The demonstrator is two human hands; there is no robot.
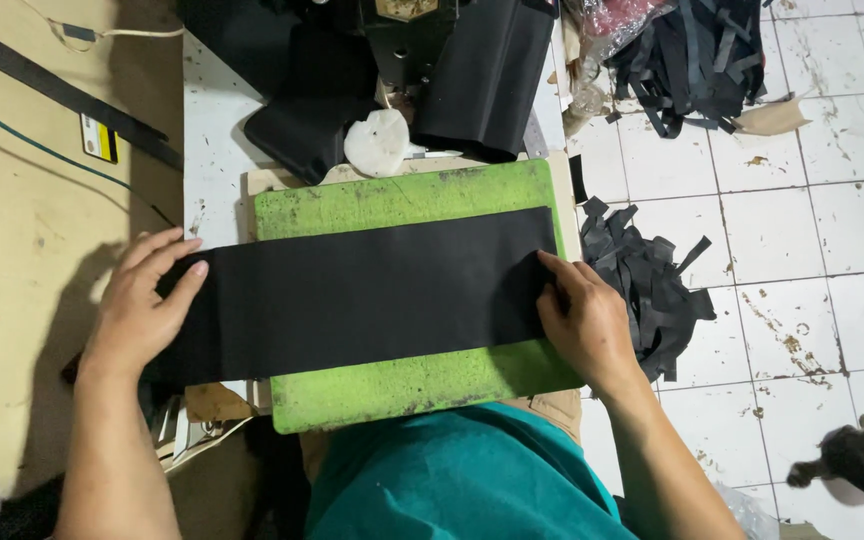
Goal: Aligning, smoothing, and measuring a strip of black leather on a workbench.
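Both hands, left hand and right hand, press flat on opposite ends of the black strip.

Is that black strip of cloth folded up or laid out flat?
Laid out flat. The black strip lies smooth across the green board, with the left hand and right hand pressing its two ends.

Sewing workshop; green cutting board; black fabric offcuts on floor.

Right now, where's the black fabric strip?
Head view, centre: the black fabric strip lies flat across the green cutting mat, left hand pressing one end, right hand the other.
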